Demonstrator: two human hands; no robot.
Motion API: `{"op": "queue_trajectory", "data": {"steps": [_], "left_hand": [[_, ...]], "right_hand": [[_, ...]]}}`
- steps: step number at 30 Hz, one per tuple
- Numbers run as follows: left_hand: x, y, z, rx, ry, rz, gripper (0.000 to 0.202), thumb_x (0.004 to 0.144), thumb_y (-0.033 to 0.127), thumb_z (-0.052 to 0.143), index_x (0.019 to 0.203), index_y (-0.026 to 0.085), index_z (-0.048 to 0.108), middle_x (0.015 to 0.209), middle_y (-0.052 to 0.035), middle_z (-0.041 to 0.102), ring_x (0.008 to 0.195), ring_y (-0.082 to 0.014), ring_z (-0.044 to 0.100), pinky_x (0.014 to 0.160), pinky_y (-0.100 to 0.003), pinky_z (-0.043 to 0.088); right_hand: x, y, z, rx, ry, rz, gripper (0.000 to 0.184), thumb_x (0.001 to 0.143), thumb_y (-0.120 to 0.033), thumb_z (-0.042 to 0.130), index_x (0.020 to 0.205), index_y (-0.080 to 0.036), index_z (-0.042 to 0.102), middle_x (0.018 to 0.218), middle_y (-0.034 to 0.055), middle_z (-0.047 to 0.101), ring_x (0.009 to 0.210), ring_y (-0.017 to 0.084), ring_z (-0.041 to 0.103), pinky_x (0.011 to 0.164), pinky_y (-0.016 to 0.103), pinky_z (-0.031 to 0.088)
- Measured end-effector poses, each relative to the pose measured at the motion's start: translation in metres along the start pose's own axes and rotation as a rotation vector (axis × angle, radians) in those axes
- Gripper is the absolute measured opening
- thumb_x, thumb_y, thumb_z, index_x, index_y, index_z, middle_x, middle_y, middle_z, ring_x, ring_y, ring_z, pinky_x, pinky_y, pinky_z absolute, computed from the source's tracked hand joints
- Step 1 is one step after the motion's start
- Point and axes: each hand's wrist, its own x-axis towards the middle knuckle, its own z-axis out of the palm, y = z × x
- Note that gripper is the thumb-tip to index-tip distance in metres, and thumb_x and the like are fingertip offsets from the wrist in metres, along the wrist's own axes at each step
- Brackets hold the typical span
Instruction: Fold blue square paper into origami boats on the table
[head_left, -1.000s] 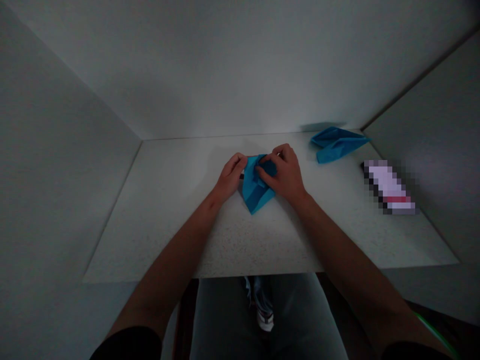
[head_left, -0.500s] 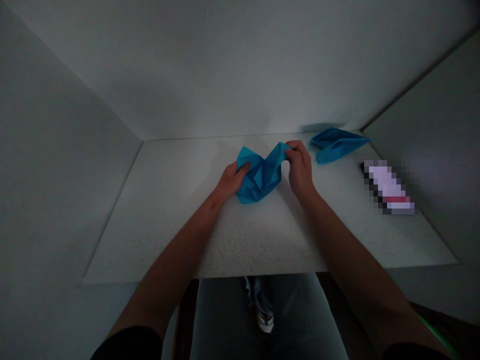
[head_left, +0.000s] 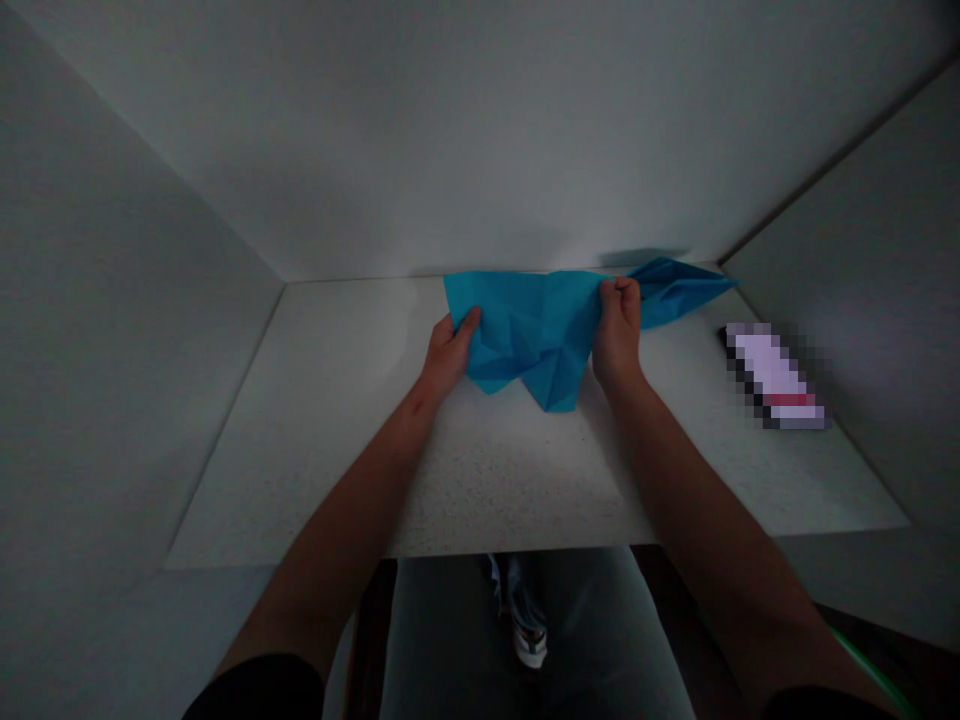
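A creased sheet of blue paper (head_left: 536, 320) is stretched between my two hands, just above the speckled white tabletop (head_left: 495, 480). My left hand (head_left: 450, 350) pinches its left side, thumb on top and the fingers hidden behind. At its upper right corner, my right hand (head_left: 619, 325) is closed on the edge. Fold lines run across the paper, and its lower edge hangs in two points. Partly behind my right hand lies a second blue paper piece (head_left: 682, 290), folded into a pointed shape.
A blurred-out phone-like object (head_left: 776, 375) lies at the right of the tabletop. White walls (head_left: 480, 130) close in the table at the back, left and right. My legs (head_left: 600, 630) are below the front edge.
The blue paper has gone from a bunched, folded shape to a wider, opened sheet. My right hand has moved right and my left hand slightly left. The folded piece is now partly covered.
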Motion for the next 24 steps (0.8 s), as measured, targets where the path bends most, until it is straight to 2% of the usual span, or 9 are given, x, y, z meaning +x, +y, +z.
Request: {"op": "queue_trajectory", "data": {"steps": [2, 3, 9, 12, 15, 18, 21, 24], "left_hand": [[0.002, 0.0, -0.003, -0.005, 0.036, 0.024, 0.049, 0.095, 0.069, 0.077, 0.103, 0.021, 0.076, 0.102, -0.0091, 0.081, 0.103, -0.0289, 0.077, 0.094, -0.042, 0.063], [0.003, 0.0, -0.004, 0.001, 0.061, 0.037, 0.05, 0.095, 0.07, 0.077, 0.106, 0.021, 0.076, 0.105, -0.0095, 0.081, 0.107, -0.0295, 0.076, 0.097, -0.043, 0.063], [0.003, 0.0, -0.007, 0.113, 0.133, 0.099, 0.05, 0.101, 0.07, 0.071, 0.109, 0.022, 0.076, 0.108, -0.0095, 0.081, 0.116, -0.0308, 0.075, 0.102, -0.043, 0.063], [0.003, -0.001, -0.007, 0.134, 0.181, 0.117, 0.052, 0.102, 0.071, 0.07, 0.115, 0.021, 0.075, 0.118, -0.0111, 0.082, 0.122, -0.0314, 0.075, 0.108, -0.045, 0.061], [0.005, -0.001, -0.009, 0.078, 0.235, 0.134, 0.058, 0.101, 0.075, 0.068, 0.122, 0.022, 0.074, 0.127, -0.0121, 0.081, 0.128, -0.0312, 0.075, 0.114, -0.045, 0.059], [0.007, -0.001, -0.013, 0.036, 0.272, 0.161, 0.058, 0.102, 0.076, 0.067, 0.123, 0.023, 0.073, 0.132, -0.0131, 0.081, 0.134, -0.0308, 0.073, 0.116, -0.044, 0.058], [0.009, 0.0, -0.018, 0.048, 0.283, 0.145, 0.053, 0.102, 0.073, 0.068, 0.121, 0.024, 0.074, 0.133, -0.0127, 0.081, 0.137, -0.0308, 0.071, 0.118, -0.043, 0.057], [0.011, 0.001, -0.019, 0.015, 0.254, 0.104, 0.053, 0.1, 0.074, 0.07, 0.119, 0.025, 0.074, 0.129, -0.012, 0.083, 0.135, -0.0306, 0.072, 0.117, -0.043, 0.058]], "right_hand": [[0.003, 0.005, -0.003, -0.012, 0.132, 0.032, 0.058, 0.105, -0.086, 0.04, 0.112, -0.03, 0.055, 0.098, 0.0032, 0.052, 0.094, 0.026, 0.058, 0.083, 0.041, 0.051], [0.005, 0.006, -0.005, -0.012, 0.157, 0.04, 0.058, 0.105, -0.086, 0.04, 0.113, -0.03, 0.055, 0.099, 0.0034, 0.052, 0.094, 0.026, 0.059, 0.084, 0.042, 0.051], [0.01, 0.003, -0.012, 0.033, 0.186, 0.032, 0.053, 0.104, -0.083, 0.048, 0.114, -0.032, 0.054, 0.101, 0.0039, 0.056, 0.093, 0.026, 0.062, 0.084, 0.044, 0.054], [0.004, -0.009, -0.006, 0.109, 0.083, 0.062, 0.053, 0.1, -0.083, 0.058, 0.114, -0.031, 0.054, 0.097, 0.0026, 0.059, 0.087, 0.024, 0.062, 0.076, 0.04, 0.052], [-0.005, -0.022, 0.003, 0.169, -0.181, 0.137, 0.058, 0.089, -0.082, 0.075, 0.104, -0.029, 0.058, 0.091, 0.001, 0.065, 0.079, 0.021, 0.063, 0.071, 0.036, 0.052], [-0.01, -0.03, 0.007, 0.238, -0.404, 0.193, 0.057, 0.086, -0.08, 0.079, 0.095, -0.028, 0.06, 0.087, 0.0015, 0.072, 0.08, 0.021, 0.069, 0.075, 0.037, 0.056], [-0.007, -0.032, 0.005, 0.33, -0.384, 0.242, 0.058, 0.088, -0.083, 0.074, 0.098, -0.029, 0.057, 0.096, 0.0027, 0.078, 0.086, 0.022, 0.075, 0.079, 0.038, 0.059], [-0.006, -0.032, 0.003, 0.319, -0.36, 0.277, 0.061, 0.087, -0.085, 0.074, 0.102, -0.029, 0.056, 0.101, 0.0037, 0.08, 0.084, 0.021, 0.075, 0.075, 0.036, 0.059]]}}
